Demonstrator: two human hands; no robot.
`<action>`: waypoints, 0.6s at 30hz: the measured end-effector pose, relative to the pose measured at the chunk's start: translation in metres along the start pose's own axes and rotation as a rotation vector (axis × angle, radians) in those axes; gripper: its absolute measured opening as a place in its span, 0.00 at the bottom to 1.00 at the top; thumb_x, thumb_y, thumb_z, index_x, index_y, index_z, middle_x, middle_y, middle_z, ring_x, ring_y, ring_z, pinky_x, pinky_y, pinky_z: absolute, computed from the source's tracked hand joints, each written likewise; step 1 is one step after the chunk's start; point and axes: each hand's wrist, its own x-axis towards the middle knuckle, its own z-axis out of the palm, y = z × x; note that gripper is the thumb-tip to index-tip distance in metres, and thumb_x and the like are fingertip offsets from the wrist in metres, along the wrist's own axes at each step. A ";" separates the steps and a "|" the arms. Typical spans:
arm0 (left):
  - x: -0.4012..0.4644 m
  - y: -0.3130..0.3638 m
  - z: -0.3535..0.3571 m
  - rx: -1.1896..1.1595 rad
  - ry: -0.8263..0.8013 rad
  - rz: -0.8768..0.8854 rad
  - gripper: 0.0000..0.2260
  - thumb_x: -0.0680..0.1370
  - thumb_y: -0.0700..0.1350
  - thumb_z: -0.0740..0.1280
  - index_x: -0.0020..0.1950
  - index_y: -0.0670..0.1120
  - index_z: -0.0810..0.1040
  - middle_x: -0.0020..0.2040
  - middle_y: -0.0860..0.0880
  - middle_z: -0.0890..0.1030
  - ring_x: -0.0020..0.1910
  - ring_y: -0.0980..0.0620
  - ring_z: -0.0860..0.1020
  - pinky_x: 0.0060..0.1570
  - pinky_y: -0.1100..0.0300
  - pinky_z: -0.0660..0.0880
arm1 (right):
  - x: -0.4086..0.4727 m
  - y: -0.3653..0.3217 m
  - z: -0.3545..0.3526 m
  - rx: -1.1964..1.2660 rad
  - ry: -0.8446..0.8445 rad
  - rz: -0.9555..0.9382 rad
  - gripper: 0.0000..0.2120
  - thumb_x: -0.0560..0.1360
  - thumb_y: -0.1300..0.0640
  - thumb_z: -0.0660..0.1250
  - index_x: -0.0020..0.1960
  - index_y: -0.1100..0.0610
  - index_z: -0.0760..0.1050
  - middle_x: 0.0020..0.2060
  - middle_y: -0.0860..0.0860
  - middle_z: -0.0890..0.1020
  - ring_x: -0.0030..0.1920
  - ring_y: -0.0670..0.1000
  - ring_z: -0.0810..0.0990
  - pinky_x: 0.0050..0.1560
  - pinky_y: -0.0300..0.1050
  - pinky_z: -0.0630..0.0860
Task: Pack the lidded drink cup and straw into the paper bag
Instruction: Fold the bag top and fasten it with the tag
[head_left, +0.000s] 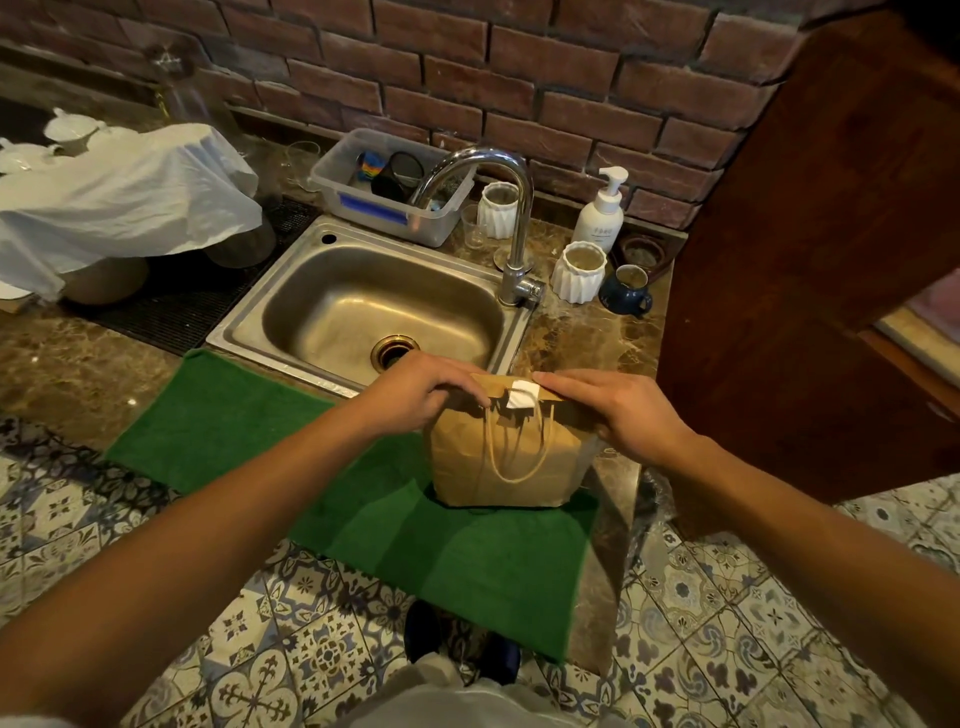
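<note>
A brown paper bag stands upright on a green mat at the counter's front edge. Its top is folded over, with a white sticker across the fold. The cord handles hang down the near face. My left hand presses the fold's left end, fingers curled over it. My right hand lies flat along the fold's right end, with its fingertips at the sticker. The drink cup and straw are not visible; the bag is closed.
A steel sink with a chrome tap lies just behind the bag. White ribbed cups, a blue mug and a pump bottle stand to the right. A wooden cabinet flanks the right. A cloth-covered rack sits far left.
</note>
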 end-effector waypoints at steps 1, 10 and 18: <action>0.000 -0.003 0.001 -0.006 0.010 -0.022 0.24 0.74 0.29 0.67 0.52 0.59 0.86 0.65 0.55 0.81 0.66 0.54 0.77 0.68 0.48 0.74 | -0.001 0.000 0.001 -0.008 -0.013 0.002 0.30 0.79 0.57 0.66 0.78 0.41 0.65 0.70 0.49 0.79 0.65 0.56 0.81 0.55 0.57 0.82; -0.003 0.004 0.003 -0.049 0.048 -0.055 0.22 0.75 0.29 0.68 0.51 0.57 0.86 0.65 0.53 0.81 0.67 0.54 0.77 0.70 0.53 0.72 | 0.018 -0.003 -0.009 0.367 -0.054 0.291 0.21 0.78 0.34 0.61 0.60 0.46 0.81 0.56 0.44 0.84 0.58 0.46 0.80 0.60 0.56 0.78; -0.006 0.012 0.005 -0.042 0.050 -0.046 0.20 0.74 0.28 0.69 0.51 0.54 0.87 0.65 0.51 0.81 0.66 0.53 0.77 0.70 0.53 0.72 | 0.044 -0.002 -0.022 0.072 -0.405 0.155 0.21 0.78 0.38 0.66 0.67 0.46 0.79 0.58 0.45 0.85 0.55 0.48 0.83 0.53 0.50 0.80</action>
